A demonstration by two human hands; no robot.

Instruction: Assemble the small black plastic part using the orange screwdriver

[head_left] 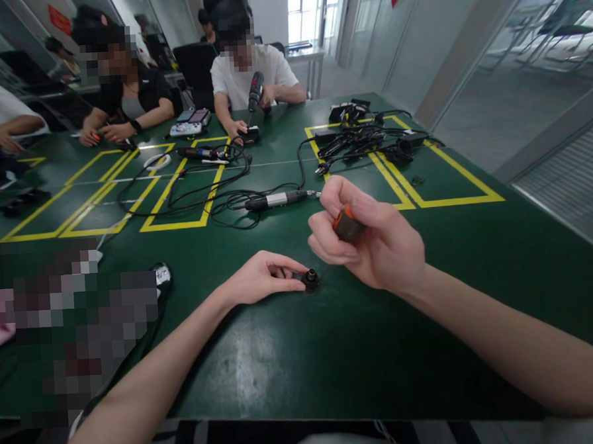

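Observation:
On the green table, my left hand pinches a small black round part between thumb and fingertips. The part stands upright on the tabletop, with a narrower ring-shaped top. Raised above and to the right of it, my right hand is wrapped round a screwdriver with a dark and orange handle. Its handle end faces me, and most of its length is hidden by my fingers. A corded tool with a grey and black body lies beyond both hands.
Black cables and adapters are heaped at the back right, by yellow tape outlines. Another corded tool lies farther left. Across the table, a person holds a power drill. Blurred-out items lie near my left arm.

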